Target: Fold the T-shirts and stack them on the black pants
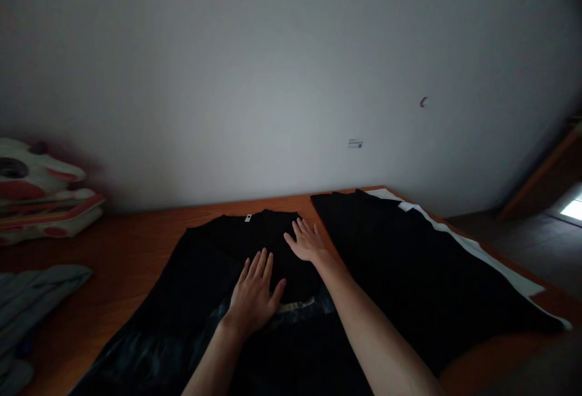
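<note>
A black shirt [204, 262] with a small white label at its collar lies spread on a wooden surface [127, 262]. My left hand [255, 291] rests flat on the middle of the shirt, its fingers stretched out. Farther to the right, my right hand [305, 240] lies with spread fingers on the shirt's upper right part. Nothing is held in either hand. Below them, dark cloth with a faded bluish pattern and a pale strip shows near my left hand; whether it belongs to the same shirt I cannot tell.
Right of the shirt lie more black garments [386, 262], with white cloth [495, 262] along their far edge. At left are a white and red toy-like object [40, 196] and grey folded cloth [36, 299]. A pale wall [273, 93] rises behind.
</note>
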{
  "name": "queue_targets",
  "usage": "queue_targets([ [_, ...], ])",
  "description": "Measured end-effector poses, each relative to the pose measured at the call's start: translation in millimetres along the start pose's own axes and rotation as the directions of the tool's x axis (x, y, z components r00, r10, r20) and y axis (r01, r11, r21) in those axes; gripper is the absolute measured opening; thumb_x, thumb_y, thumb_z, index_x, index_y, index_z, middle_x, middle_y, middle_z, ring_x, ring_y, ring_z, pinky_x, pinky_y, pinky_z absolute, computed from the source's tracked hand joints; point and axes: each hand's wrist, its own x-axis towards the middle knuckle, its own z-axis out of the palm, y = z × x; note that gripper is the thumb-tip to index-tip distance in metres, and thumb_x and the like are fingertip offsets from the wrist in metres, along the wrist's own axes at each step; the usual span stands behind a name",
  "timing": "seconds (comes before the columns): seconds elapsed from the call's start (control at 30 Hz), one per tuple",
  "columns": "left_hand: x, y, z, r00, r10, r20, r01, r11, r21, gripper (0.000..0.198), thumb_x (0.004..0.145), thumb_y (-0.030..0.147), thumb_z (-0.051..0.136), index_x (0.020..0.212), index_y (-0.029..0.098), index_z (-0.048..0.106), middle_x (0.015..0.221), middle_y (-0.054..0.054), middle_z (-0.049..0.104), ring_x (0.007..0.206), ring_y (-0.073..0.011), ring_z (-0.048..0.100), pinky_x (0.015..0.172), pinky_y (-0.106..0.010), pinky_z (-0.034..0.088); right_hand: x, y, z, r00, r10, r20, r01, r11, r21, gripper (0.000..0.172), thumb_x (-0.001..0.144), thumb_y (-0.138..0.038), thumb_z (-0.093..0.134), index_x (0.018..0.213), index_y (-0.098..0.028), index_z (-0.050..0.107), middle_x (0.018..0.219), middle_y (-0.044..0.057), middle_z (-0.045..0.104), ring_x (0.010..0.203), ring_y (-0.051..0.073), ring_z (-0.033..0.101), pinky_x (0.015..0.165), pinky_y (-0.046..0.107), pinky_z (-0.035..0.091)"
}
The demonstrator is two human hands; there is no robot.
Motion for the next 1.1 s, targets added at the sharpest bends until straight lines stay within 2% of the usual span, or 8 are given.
queue_targets([
  [0.17,7,1,-6.2,0.991,0.051,-0.12,-0.04,0.995,0.094,0.059,0.1,0.041,0.035,0.142,0.003,0.05,0.151,-0.021,0.049,0.145,-0.0291,0.042,0.12,-0.049,0.034,-9,-14,-6,0.988,-0.109,-0.108,0.1,0.991,-0.087,0.063,0.103,-0.041,0.029,0.154,-0.005,0.037,0.163,0.019,0.028,0.154,0.027,0.017,0.124,0.05,0.002],
  [0.27,11,2,-16.2,0.97,-0.017,-0.244,0.057,0.986,0.157,0.051,0.1,0.029,0.033,0.139,0.006,0.056,0.151,-0.018,0.052,0.144,-0.0299,0.043,0.121,-0.052,0.031,-14,-20,-5,0.983,-0.126,-0.133,0.122,0.992,-0.036,0.065,0.103,-0.047,0.028,0.153,-0.007,0.037,0.163,0.019,0.028,0.154,0.028,0.019,0.123,0.051,0.006],
  [0.33,11,2,-19.1,0.955,-0.098,-0.28,0.157,0.967,0.198,0.051,0.099,0.031,0.036,0.14,0.007,0.056,0.153,-0.019,0.049,0.144,-0.0342,0.042,0.12,-0.055,0.031,-16,-19,-3,0.991,-0.082,-0.103,0.082,0.997,-0.004,0.069,0.102,-0.052,0.03,0.155,-0.007,0.035,0.164,0.02,0.025,0.154,0.03,0.017,0.123,0.054,0.007],
  [0.47,6,-2,-11.7,0.957,-0.244,-0.158,0.277,0.928,0.249,0.062,0.097,0.045,0.04,0.141,0.005,0.054,0.15,-0.025,0.049,0.141,-0.0415,0.044,0.114,-0.057,0.037,-19,-12,2,0.999,-0.025,-0.026,0.026,0.999,0.03,0.074,0.101,-0.058,0.031,0.156,-0.01,0.032,0.165,0.018,0.02,0.155,0.03,0.014,0.122,0.058,0.005],
  [0.57,2,-6,-4.4,0.965,-0.253,-0.075,0.263,0.93,0.255,0.061,0.098,0.043,0.037,0.141,0.004,0.054,0.15,-0.025,0.049,0.142,-0.0409,0.042,0.115,-0.056,0.035,-22,-11,3,0.996,-0.036,-0.078,0.038,0.999,0.023,0.071,0.101,-0.056,0.032,0.155,-0.01,0.035,0.165,0.019,0.021,0.155,0.029,0.014,0.122,0.056,0.005],
  [0.8,0,-11,1.3,0.969,-0.219,-0.117,0.238,0.952,0.193,0.054,0.096,0.037,0.039,0.142,0.014,0.056,0.149,-0.018,0.053,0.143,-0.0379,0.042,0.116,-0.058,0.032,-57,-25,-4,0.968,-0.168,-0.186,0.169,0.986,-0.011,0.063,0.104,-0.046,0.03,0.15,-0.006,0.044,0.162,0.022,0.029,0.152,0.032,0.025,0.122,0.053,0.015],
  [0.97,0,-9,2.8,0.966,-0.239,-0.102,0.256,0.944,0.211,0.056,0.097,0.039,0.036,0.142,0.012,0.055,0.151,-0.02,0.051,0.144,-0.0386,0.041,0.116,-0.057,0.031,-99,-24,0,0.963,-0.249,-0.102,0.254,0.966,0.041,0.073,0.103,-0.058,0.027,0.154,-0.007,0.036,0.164,0.021,0.022,0.154,0.032,0.018,0.123,0.053,0.015],
  [1.1,1,-10,3.9,0.962,-0.254,-0.102,0.27,0.944,0.189,0.058,0.096,0.04,0.036,0.146,0.013,0.051,0.152,-0.019,0.05,0.145,-0.0378,0.039,0.117,-0.058,0.029,-110,-18,7,0.963,-0.27,-0.009,0.27,0.962,0.051,0.078,0.101,-0.063,0.028,0.158,-0.009,0.029,0.165,0.019,0.015,0.155,0.031,0.011,0.124,0.055,0.007],
])
